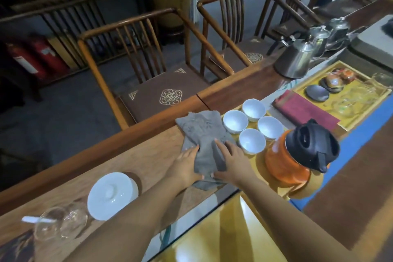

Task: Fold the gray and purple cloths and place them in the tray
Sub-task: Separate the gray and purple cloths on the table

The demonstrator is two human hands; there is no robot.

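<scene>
A gray cloth [202,132] lies partly folded on the wooden table, its far end spread toward the table's edge. My left hand [186,164] holds its near left side, thumb under the lower edge. My right hand [230,161] grips the near right side, fingers laid over a fold and thumb at the lower edge. A purple-red cloth [304,110] lies folded flat to the right, beside the yellow wooden tray [380,100].
Several white bowls [252,141] stand right of the gray cloth. An orange jug with a black lid [297,153] is near my right hand. A white lidded dish [112,195] and glass cups [59,224] sit left. Steel kettles [295,59] stand behind the tray.
</scene>
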